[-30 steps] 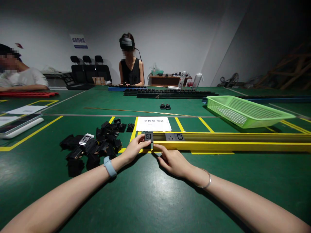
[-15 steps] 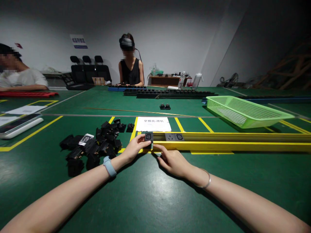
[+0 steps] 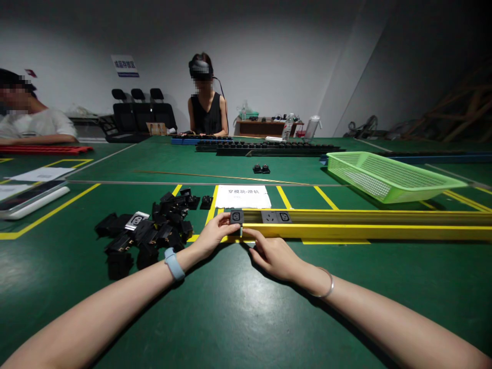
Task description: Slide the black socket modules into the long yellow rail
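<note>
My left hand [image 3: 212,233] pinches a black socket module [image 3: 237,217] between thumb and fingers at the left end of a yellow rail [image 3: 346,233]. The module sits at the rail's open end. My right hand [image 3: 274,255] has its index finger stretched towards the front corner of that end, with the other fingers curled; nothing shows in its grasp. Further along the channel are a grey socket module [image 3: 269,218] and a black one [image 3: 283,217]. Left of my left hand lies a heap of black socket modules [image 3: 154,233], with a light-framed one [image 3: 137,221] on top.
Behind the rail lie a printed paper [image 3: 244,197] and two small black modules [image 3: 261,168]. A green basket [image 3: 395,177] stands at the right. A phone-like device [image 3: 34,199] lies at the left. Across the table sit a person in a headset [image 3: 207,110] and another person [image 3: 38,120].
The socket module in my left hand has shifted very slightly to the right at the rail's end. My right hand stays almost where it was.
</note>
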A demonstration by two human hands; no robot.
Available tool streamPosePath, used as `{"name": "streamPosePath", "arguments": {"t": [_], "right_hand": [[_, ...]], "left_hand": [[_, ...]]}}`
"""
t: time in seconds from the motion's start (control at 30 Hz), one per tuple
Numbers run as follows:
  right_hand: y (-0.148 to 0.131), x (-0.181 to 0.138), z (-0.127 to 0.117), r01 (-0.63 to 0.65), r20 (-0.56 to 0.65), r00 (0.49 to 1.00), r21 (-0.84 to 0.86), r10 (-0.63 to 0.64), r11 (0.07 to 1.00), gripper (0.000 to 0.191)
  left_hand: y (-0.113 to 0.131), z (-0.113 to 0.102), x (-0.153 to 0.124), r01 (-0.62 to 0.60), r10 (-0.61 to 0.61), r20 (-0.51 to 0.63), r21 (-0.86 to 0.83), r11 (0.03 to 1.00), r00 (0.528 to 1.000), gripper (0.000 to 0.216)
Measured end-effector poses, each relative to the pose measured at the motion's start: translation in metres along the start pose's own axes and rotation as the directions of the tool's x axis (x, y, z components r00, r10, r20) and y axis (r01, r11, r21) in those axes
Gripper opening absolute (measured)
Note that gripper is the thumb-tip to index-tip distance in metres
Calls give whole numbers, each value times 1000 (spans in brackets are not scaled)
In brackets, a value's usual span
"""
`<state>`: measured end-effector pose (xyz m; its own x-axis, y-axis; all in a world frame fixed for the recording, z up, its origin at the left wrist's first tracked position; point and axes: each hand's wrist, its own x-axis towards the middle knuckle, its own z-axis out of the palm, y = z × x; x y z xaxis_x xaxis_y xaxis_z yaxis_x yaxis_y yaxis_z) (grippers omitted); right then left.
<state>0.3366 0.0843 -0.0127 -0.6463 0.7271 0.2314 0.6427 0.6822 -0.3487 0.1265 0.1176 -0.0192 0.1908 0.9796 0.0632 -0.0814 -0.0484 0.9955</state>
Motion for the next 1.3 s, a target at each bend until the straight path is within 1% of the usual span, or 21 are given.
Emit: {"name": "streamPosePath", "arguments": {"t": [0.17, 0.4, 0.53, 0.7, 0.8, 1.0, 1.3], "right_hand": [[0, 0, 0, 1, -3, 1000, 6, -1, 1000, 50], [-1, 0, -1, 3, 7, 1000, 12, -3, 1000, 47], [-1, 0, -1, -3, 7, 1000, 2, 3, 1000, 44], [0, 0, 1, -4, 3, 1000, 6, 4, 1000, 41], [1, 1, 1, -3, -8, 1000, 4, 3, 1000, 40], [4, 3, 4, -22, -47, 999, -39, 20, 999, 25], [5, 5, 3, -62, -80, 995, -31, 59, 998, 22]], "left_hand": [[-3, -1, 2, 17, -17, -9, -22, 1000, 1000, 47], [-5, -3, 2, 9, -9, 1, -19, 1000, 1000, 46], [-5, -4, 3, 3, -1, 64, -25, 1000, 998, 47], [-5, -7, 4, 57, -59, 65, 33, 998, 996, 57], [-4, -8, 4, 69, -75, 108, 55, 996, 991, 62], [1, -8, 4, 94, -112, 121, 150, 984, 986, 71], [12, -4, 1, 60, -111, 192, 252, 966, 975, 72]]}}
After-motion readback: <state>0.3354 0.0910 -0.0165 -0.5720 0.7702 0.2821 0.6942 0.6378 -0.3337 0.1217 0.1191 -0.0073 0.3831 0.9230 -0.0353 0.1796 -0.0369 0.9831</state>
